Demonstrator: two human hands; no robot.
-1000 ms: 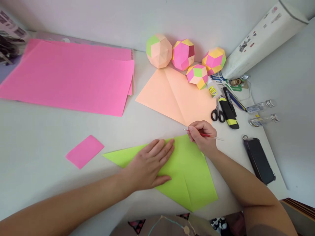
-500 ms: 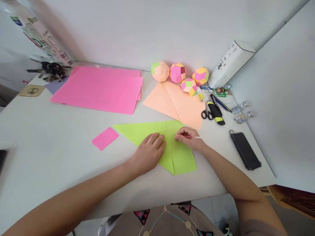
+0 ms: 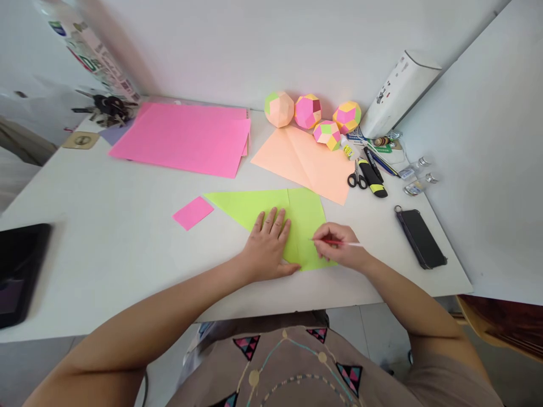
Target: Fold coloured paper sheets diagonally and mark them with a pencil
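Observation:
A folded sheet of green paper (image 3: pixel 305 209) lies on the white table in front of me. My left hand (image 3: pixel 269 243) rests flat on it with fingers spread, the thumb near the paper's bottom edge. In my right hand (image 3: pixel 337 244) is a slim red-and-white pen-like tool (image 3: pixel 350 244), pinched like a pencil; its exact kind is unclear. Its tip points left, over the right part of the green sheet, beside a crease. To the left of the sheet lies a small pink paper rectangle (image 3: pixel 193 213).
Pink sheets (image 3: pixel 182 138) are stacked at the back left, with a peach sheet (image 3: pixel 303 161) further right. Behind it sit several paper balls (image 3: pixel 279 109). Scissors (image 3: pixel 357 178), a black-and-yellow cutter (image 3: pixel 373 178), small bottles (image 3: pixel 419 185) and a phone (image 3: pixel 422 237) occupy the right side. A tablet (image 3: pixel 21 271) lies left.
My left hand has spread its fingers and lowered its thumb to the paper's bottom edge. My right hand has shifted down and right with the tool. The camera view has tilted down.

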